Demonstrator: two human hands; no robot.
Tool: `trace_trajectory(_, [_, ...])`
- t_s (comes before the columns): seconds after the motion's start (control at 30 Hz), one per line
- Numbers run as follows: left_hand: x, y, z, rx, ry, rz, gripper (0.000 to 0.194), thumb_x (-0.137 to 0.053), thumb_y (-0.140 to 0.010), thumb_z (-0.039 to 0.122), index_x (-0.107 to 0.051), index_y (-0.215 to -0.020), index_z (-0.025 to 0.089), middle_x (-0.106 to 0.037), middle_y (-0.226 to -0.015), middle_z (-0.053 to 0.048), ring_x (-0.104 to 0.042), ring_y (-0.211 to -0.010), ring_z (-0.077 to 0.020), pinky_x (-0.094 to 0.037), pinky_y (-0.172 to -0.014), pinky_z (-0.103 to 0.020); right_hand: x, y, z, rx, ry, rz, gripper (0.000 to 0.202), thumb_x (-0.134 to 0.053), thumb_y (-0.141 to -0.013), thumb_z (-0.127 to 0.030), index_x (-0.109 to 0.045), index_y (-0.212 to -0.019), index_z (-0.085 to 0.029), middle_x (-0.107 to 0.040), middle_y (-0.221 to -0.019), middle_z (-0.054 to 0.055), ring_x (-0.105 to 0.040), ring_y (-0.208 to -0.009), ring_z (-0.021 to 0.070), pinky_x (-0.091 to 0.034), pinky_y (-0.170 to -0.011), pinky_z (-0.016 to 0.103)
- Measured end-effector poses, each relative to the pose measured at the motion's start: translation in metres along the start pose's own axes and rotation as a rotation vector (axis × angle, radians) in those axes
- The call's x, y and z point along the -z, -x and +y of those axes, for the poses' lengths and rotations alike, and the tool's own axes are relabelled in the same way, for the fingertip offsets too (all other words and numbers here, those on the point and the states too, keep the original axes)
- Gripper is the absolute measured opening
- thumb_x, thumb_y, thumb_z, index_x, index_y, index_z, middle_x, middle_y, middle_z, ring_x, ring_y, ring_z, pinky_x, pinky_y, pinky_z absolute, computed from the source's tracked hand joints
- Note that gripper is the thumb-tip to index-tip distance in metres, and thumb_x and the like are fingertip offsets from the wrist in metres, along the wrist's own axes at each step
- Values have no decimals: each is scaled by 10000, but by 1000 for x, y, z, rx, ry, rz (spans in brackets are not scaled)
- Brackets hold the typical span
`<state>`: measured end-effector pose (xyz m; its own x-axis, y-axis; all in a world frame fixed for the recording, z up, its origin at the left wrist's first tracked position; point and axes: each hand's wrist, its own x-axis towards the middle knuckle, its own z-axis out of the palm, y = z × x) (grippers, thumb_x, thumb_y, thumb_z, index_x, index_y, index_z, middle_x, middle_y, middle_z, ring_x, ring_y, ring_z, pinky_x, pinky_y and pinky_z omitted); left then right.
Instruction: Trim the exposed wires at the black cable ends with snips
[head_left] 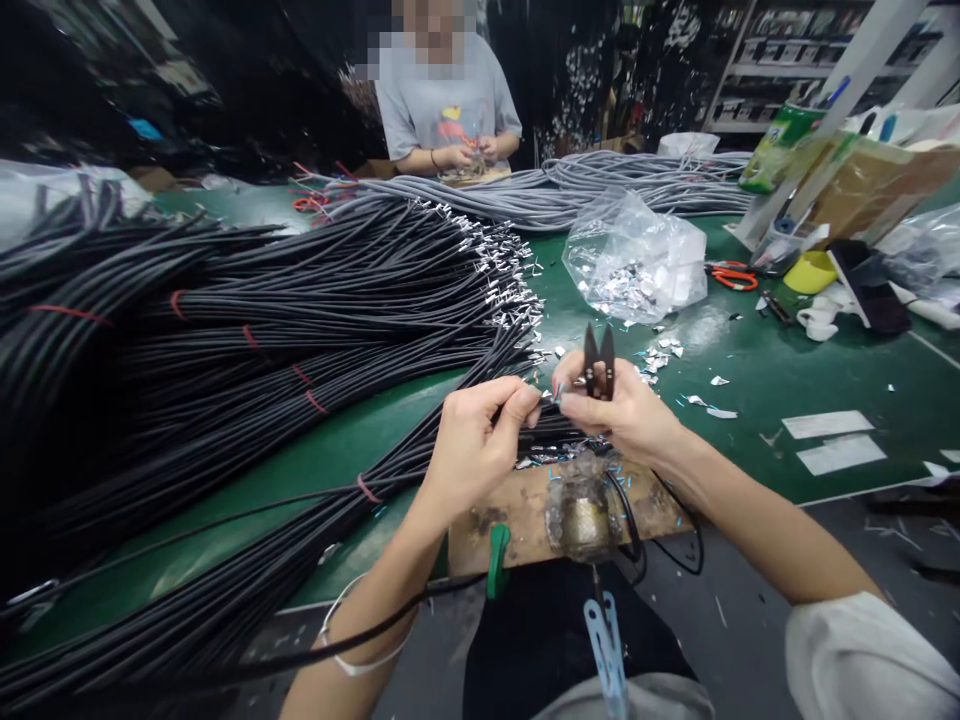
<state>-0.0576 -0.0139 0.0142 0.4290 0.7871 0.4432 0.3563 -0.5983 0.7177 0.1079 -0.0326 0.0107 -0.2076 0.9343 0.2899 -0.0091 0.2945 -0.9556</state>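
"Blue clip (604, 645) nearest; lower end cut off?"

"Yes. Left hand (480, 440): fingertips together, contents hidden."

"Right hand (637, 415)?"

"Closed round black snips (599, 368), handles covered, near the black cables (375, 280)."

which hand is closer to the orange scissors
Right. The right hand, holding black snips, is short of the orange scissors and to their left; the left hand is farther left, beyond the right hand.

You can read no words or numbers here. Markings on the green packet (780, 150) and grey shirt (491, 95) look too blurred.
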Motion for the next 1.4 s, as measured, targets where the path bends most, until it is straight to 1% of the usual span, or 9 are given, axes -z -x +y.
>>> trace_trajectory(0.1, [4,0,-1,4,81,-36,387,-414,-921,300,-493,-572,154,-474,-538,22,-401,-509,-81,-309,-515,-221,3,-2,-1,-87,-128,-177,249,-634,-767,-413,-530,-776,-187,-432,-635,-53,-290,-458,57,-251,-420,219])
trace_trajectory(0.23, [-1,2,3,32,-40,37,351,-462,-900,278,-516,-577,152,-479,-528,28,-405,-506,-77,-301,-527,-222,5,-4,-6,224,388,129,110,-573,-761,-94,-549,-698,-181,-496,-735,-16,-447,-680,106,-359,-618,256])
trace_trajectory(0.37, [-5,1,6,68,-9,53,392,-439,-905,302,-487,-545,154,-411,-475,38,-333,-453,-72,-255,-478,-232,2,-5,-3,173,353,248,119,-609,-780,-153,-529,-700,-191,-481,-717,-23,-435,-657,109,-357,-612,262])
trace_trajectory(0.53, [-3,-1,3,145,151,68,419,-425,-905,353,-459,-536,158,-339,-469,42,-285,-447,-71,-228,-461,-237,0,-6,1,64,57,31,127,-611,-809,-284,-530,-763,-198,-425,-621,-52,-355,-510,80,-307,-493,241])
trace_trajectory(0.63, [-4,0,2,161,164,42,422,-442,-895,368,-455,-529,157,-302,-463,48,-254,-442,-69,-205,-453,-241,3,-5,-4,237,302,-3,83,-565,-800,-128,-549,-743,-187,-481,-703,-23,-431,-621,96,-352,-580,252])
trace_trajectory(0.87, [-2,2,4,182,288,10,444,-430,-901,390,-394,-519,166,-302,-490,39,-238,-455,-69,-198,-441,-241,24,-7,-11,273,387,575,36,-537,-871,-211,-537,-836,-213,-497,-712,-17,-456,-624,108,-370,-584,263])
trace_trajectory(1.1, [-4,5,5,122,151,67,397,-466,-894,334,-507,-543,152,-415,-474,35,-320,-446,-68,-250,-446,-226,5,-3,-13,239,385,175,143,-697,-767,-288,-619,-725,-175,-549,-730,-5,-482,-646,99,-362,-569,248])
trace_trajectory(1.3, [-5,5,2,-39,-25,178,104,-613,-812,225,-681,-757,169,-621,-680,1,-499,-579,-92,-387,-545,-219,4,-5,-4,-237,-247,61,321,-760,-648,-405,-545,-706,-173,-399,-553,-79,-262,-424,41,-175,-387,207])
trace_trajectory(1.4, [-1,4,-1,-97,4,158,58,-646,-787,191,-680,-744,174,-647,-720,-11,-561,-666,-116,-444,-626,-235,5,-4,-6,-272,-315,-47,305,-737,-664,-393,-521,-689,-179,-377,-568,-79,-242,-423,41,-152,-377,207])
